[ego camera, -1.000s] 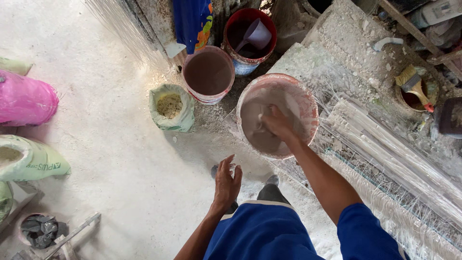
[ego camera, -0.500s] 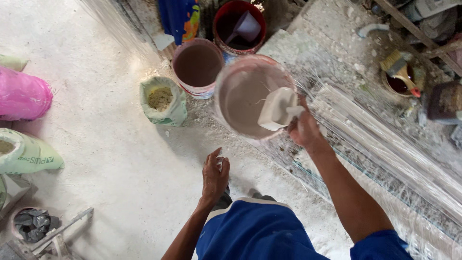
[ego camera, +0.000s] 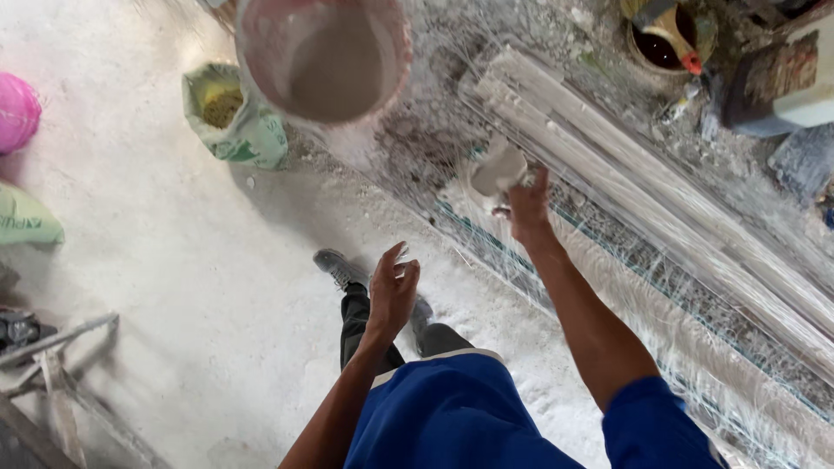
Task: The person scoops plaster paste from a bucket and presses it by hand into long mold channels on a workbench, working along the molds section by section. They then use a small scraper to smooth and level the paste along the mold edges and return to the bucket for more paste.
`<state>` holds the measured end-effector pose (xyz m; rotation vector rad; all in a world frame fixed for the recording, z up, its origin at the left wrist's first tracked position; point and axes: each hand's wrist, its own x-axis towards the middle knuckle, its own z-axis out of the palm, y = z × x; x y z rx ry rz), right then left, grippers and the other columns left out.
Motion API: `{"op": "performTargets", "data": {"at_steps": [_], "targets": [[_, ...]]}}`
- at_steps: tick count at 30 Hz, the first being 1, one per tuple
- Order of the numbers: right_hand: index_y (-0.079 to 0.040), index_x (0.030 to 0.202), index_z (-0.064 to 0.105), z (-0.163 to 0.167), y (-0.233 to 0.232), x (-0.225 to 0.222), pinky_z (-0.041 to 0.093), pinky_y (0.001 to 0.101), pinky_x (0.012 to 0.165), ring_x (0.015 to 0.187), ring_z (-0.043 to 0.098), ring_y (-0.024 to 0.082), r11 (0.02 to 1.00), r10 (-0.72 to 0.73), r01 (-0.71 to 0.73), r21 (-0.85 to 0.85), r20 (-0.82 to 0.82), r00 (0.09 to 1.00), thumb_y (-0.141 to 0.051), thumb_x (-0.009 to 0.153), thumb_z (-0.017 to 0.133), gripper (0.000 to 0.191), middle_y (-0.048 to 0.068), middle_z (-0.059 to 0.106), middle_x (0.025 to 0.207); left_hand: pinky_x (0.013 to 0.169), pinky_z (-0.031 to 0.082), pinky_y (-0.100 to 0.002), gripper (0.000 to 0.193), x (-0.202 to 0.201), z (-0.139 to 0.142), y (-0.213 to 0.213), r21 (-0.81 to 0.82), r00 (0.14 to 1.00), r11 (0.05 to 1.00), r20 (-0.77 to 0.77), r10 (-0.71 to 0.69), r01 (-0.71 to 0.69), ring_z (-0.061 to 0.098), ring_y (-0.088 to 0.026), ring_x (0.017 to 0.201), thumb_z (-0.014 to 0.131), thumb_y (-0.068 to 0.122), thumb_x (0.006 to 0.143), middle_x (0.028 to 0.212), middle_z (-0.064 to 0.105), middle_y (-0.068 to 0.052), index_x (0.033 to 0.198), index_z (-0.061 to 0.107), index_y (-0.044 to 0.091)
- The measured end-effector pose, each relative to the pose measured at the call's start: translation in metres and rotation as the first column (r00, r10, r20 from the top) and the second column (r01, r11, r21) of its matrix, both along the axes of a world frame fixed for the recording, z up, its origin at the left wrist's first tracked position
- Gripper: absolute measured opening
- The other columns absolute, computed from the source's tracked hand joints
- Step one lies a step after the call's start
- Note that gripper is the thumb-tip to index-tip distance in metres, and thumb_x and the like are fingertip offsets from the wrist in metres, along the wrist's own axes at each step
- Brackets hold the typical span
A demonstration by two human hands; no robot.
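Since the earlier frame the right hand [ego camera: 528,207] has left the mouth of the pink bucket [ego camera: 323,59] and now hangs out over the long white moulding strips [ego camera: 660,217], carrying the white scoop [ego camera: 497,167] with it, and the bucket has slid up toward the top edge of the view. Nearest, the left hand [ego camera: 393,293] hovers above the dusty floor [ego camera: 156,260] with its fingers loosely spread and holding nothing, just over the grey shoes [ego camera: 340,267]. Farther out, the right hand is closed around the small white scoop, which looks caked with wet plaster. I judge the scoop light and stiff but slick with paste, so a firm pinch low on its back end, where the fingers already sit, seems the safest hold. Thin loose fibres [ego camera: 486,252] lie across the strips, and these look soft and easily snagged. Beyond, the bucket stands on the floor with 1 pale grey mix coating its inside; filled, it would likely be heavy and best taken by its rim. A green sack [ego camera: 233,122] of yellowish powder sits just beside the bucket, on its left.
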<state>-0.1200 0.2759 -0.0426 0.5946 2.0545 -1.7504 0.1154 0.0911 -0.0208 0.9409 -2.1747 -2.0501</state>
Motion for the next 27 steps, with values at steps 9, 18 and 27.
{"op": "performTargets", "data": {"at_steps": [9,18,27], "targets": [[-0.017,0.139,0.03,-0.009,-0.03,-0.01,0.064,0.038,0.056,0.1,0.072,0.038,0.997,0.073,-0.074,-0.006,-0.112,0.991,-0.011,0.088,0.065,0.063,0.029,0.051,0.136,0.082,0.06,-0.035,0.052,0.041,0.025,0.062,-0.044,0.983,0.992,0.135,0.125,-0.12,0.075,-0.023,0.097,0.064,0.024,0.096,0.112,0.074,-0.018,0.144,0.054,0.007],[-0.018,0.138,0.041,0.008,0.047,0.012,0.062,0.0342,0.048,0.087,0.074,0.027,0.98,0.145,-0.114,0.165,-0.195,0.97,-0.023,0.083,0.077,0.066,0.018,0.068,0.124,0.086,0.061,-0.037,0.05,0.084,0.024,0.118,-0.143,0.985,0.976,0.022,0.171,-0.166,0.072,-0.024,0.107,0.063,0.022,0.098,0.128,0.068,-0.018,0.143,0.053,0.003],[-0.021,0.139,0.049,0.021,0.229,0.063,0.05,0.0534,0.092,0.115,0.058,0.041,0.742,0.352,-0.081,0.665,-0.284,0.892,-0.036,0.077,0.087,0.073,0.021,0.061,0.122,0.087,0.059,-0.038,0.051,0.113,0.003,0.25,-0.195,0.99,0.972,-0.064,0.124,-0.134,0.073,-0.024,0.107,0.065,0.023,0.097,0.13,0.069,-0.02,0.142,0.055,0.001]]}}
